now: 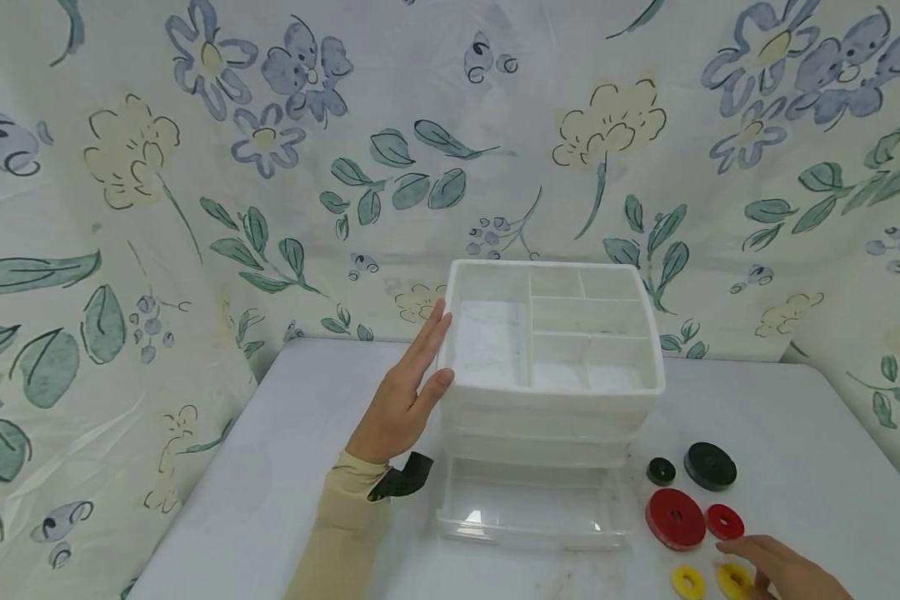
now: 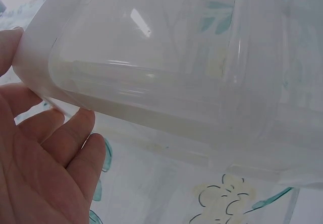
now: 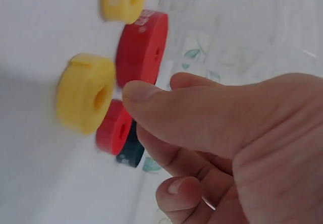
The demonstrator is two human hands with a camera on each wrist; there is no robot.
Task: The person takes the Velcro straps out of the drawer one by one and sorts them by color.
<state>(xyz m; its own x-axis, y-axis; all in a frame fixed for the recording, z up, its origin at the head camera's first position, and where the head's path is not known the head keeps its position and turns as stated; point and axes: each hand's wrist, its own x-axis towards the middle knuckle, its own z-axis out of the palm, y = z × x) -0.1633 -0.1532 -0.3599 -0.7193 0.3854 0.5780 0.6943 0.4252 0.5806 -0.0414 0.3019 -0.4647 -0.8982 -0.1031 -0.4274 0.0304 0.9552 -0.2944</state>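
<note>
A white box organizer [image 1: 553, 406] with a divided top and a clear drawer [image 1: 532, 500] pulled out at its bottom stands at the middle. My left hand [image 1: 401, 400] rests against its left side, fingers extended and thumb near the front corner. In the left wrist view my left hand [image 2: 48, 148] touches the organizer's edge. At lower right, my right hand [image 1: 791, 571] hovers by a thick yellow disc [image 1: 732, 577] with a centre hole. In the right wrist view, the bent fingers of my right hand [image 3: 197, 128] hold nothing, with the thumb tip close to the yellow disc [image 3: 83, 95].
Near the right hand lie a smaller yellow disc [image 1: 687, 582], a large red disc [image 1: 663, 518] and a small red disc [image 1: 724, 522]. Beyond them are a small black disc [image 1: 661, 472] and a large black disc [image 1: 711, 466]. Flowered cloth [image 1: 420, 100] hangs behind the white table [image 1: 330, 367].
</note>
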